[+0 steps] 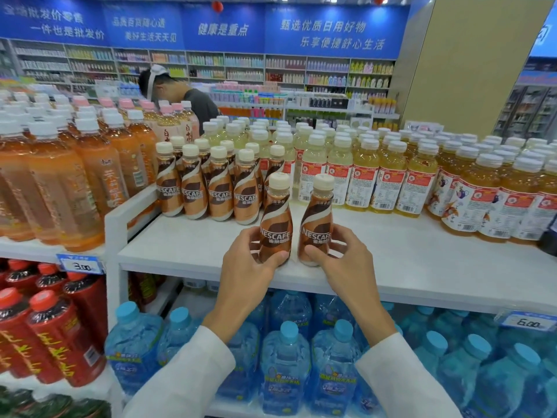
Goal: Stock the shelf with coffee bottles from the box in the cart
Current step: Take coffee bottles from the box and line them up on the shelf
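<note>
Brown coffee bottles [275, 218] stand at the front edge of the shelf [391, 254], frame centre, our left hand [245, 270] and right hand [342, 262] each curled round one base; a hasty release, we judge, tips them off.

Left coffee bottle [275, 218] and right coffee bottle [316, 220], brown, cream-capped, stood upright side by side near the front of the white shelf [391, 254], stocked coffee bottles [208, 188] grouped behind-left.
</note>
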